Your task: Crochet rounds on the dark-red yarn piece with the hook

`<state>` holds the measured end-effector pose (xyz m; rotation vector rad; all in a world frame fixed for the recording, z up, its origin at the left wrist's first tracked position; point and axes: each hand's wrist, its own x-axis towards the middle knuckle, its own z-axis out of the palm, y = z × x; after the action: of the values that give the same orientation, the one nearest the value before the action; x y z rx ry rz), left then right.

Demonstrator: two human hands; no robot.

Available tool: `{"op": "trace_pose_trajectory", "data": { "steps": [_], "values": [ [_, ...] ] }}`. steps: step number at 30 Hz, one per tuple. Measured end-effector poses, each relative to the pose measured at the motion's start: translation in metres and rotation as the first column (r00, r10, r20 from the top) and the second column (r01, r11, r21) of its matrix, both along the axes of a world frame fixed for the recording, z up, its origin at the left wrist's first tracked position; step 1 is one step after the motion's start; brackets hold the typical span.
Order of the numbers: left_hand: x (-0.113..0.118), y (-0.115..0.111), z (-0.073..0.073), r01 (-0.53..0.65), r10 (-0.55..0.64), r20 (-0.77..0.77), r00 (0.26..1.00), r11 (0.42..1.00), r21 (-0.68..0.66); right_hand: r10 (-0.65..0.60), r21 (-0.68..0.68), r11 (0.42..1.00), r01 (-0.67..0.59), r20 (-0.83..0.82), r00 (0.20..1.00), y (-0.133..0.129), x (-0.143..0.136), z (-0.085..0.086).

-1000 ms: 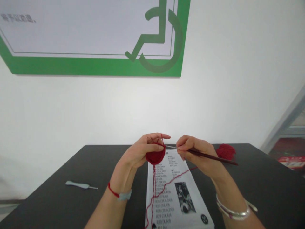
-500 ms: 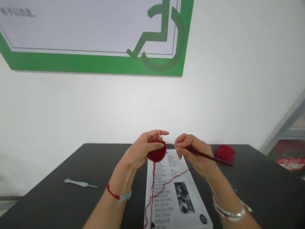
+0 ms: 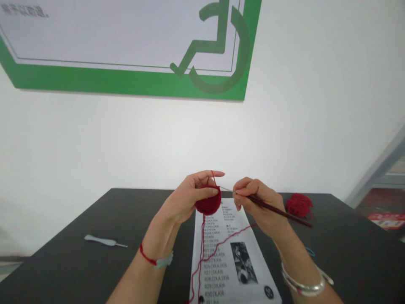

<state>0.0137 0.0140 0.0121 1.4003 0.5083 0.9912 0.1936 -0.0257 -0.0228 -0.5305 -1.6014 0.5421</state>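
Pinched between the thumb and fingers of my left hand (image 3: pixel 191 195) is a round, dark red crochet piece (image 3: pixel 209 204). A strand of yarn runs up over its raised index finger. My right hand (image 3: pixel 257 202) grips a crochet hook (image 3: pixel 268 206) with a long dark red handle. The hook's thin metal shaft reaches left to the upper edge of the crochet piece; its very tip is too small to make out. Red yarn tails (image 3: pixel 202 240) hang from the piece down across a printed sheet (image 3: pixel 249 232) with text rows and a dark photo.
A ball of red yarn (image 3: pixel 299 204) lies on the dark table (image 3: pixel 136 211) beyond my right wrist. At the left rests a second hook with a pale handle (image 3: pixel 101 240). A small teal loop (image 3: pixel 310 252) is partly hidden by my right forearm. A green-framed sign (image 3: pixel 126 82) hangs on the wall.
Both hands keep their grips and nearly the same places. The hook's handle end tilts slightly lower, and the whole view has shifted a little.
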Motion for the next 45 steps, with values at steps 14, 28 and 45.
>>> {"op": "trace_pose_trajectory", "data": {
  "steps": [14,28,45],
  "values": [
    [0.001,0.001,0.000,-0.052,0.051,0.023,0.998,0.997,0.053,-0.011,0.004,1.000,0.011,-0.076,0.997,0.003,0.002,0.000],
    [0.008,-0.008,0.005,-0.150,0.147,0.027,0.989,0.978,0.145,0.137,-0.044,0.987,-0.152,-0.245,0.960,0.010,0.001,0.001],
    [0.012,-0.013,0.005,-0.266,0.289,-0.044,0.956,0.924,0.275,0.215,-0.102,0.961,-0.257,-0.309,0.926,0.011,0.004,0.005]
  ]
}}
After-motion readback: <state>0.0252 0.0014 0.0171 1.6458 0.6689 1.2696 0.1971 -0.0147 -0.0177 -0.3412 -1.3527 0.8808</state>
